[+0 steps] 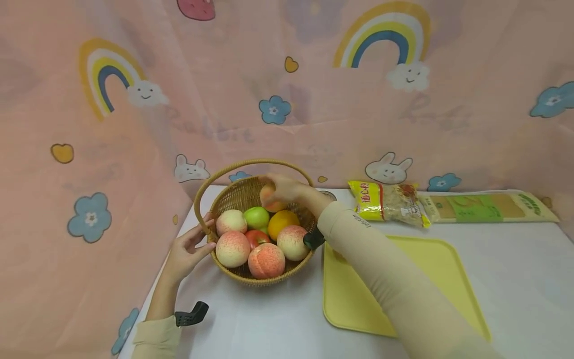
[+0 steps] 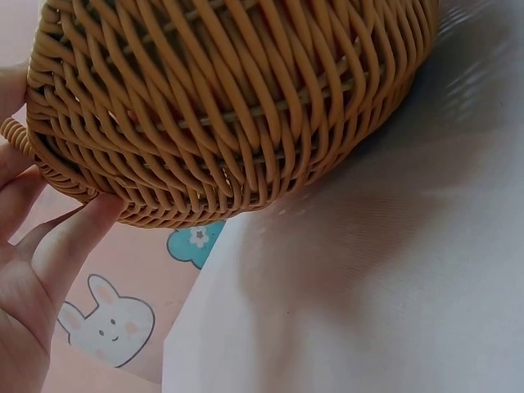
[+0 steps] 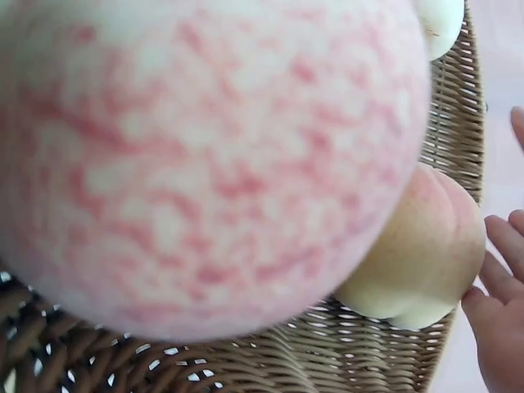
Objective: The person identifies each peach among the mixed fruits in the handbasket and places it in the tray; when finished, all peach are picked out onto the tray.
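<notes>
A wicker basket [image 1: 255,282] with a hooped handle [image 1: 251,161] stands on the table, full of fruit. My left hand [image 1: 184,254] grips its left rim by the foot of the handle; in the left wrist view the fingers [image 2: 78,237] press on the woven side. My right hand [image 1: 287,189] reaches over the basket's far side and holds a peach [image 1: 267,196] near the rim; the right wrist view catches this peach [image 3: 417,254] at the fingertips. Around it lie a green apple [image 1: 256,218], an orange [image 1: 281,222], a red fruit [image 1: 257,238] and several more peaches [image 1: 266,261].
A yellow tray [image 1: 430,259] lies right of the basket, partly under my right forearm. Behind it sit a yellow-ended bag of dry food [image 1: 390,202] and a long flat packet with a green label [image 1: 489,208]. A pink patterned cloth [image 1: 287,129] hangs behind the white table.
</notes>
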Demonstrator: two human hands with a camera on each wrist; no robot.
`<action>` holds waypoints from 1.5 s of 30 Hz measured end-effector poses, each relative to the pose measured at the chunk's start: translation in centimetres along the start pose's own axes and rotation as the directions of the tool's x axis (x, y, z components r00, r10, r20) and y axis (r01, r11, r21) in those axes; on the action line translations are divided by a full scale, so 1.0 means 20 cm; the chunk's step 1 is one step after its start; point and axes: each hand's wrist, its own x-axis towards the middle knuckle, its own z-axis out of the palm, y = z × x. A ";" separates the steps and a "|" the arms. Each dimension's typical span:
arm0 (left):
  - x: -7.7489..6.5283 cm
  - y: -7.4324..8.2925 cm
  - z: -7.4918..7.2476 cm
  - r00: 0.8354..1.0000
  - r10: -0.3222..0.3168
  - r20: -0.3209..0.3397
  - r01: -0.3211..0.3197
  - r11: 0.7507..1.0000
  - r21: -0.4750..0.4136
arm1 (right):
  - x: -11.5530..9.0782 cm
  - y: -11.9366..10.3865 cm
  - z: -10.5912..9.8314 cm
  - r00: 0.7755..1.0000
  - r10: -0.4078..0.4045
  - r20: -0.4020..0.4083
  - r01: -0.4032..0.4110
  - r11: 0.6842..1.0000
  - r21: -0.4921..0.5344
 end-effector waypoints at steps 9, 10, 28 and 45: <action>0.02 0.00 0.01 1.000 -0.027 -0.011 0.027 0.999 0.030 | 0.00 0.03 -0.02 0.999 0.034 -0.002 -0.034 0.989 -0.143; 0.03 0.00 0.01 0.999 -0.030 -0.011 0.030 0.999 0.031 | 0.01 0.04 -0.02 0.999 0.038 -0.002 -0.038 0.986 -0.160; 0.02 0.01 0.02 0.998 -0.063 -0.012 0.064 0.996 0.055 | 0.03 0.06 -0.01 1.000 -0.014 0.004 0.014 0.877 -0.481; -0.01 0.02 0.02 0.999 -0.027 -0.020 0.027 0.999 0.047 | 0.03 -0.03 0.00 0.977 -0.208 -0.042 0.173 0.894 -0.413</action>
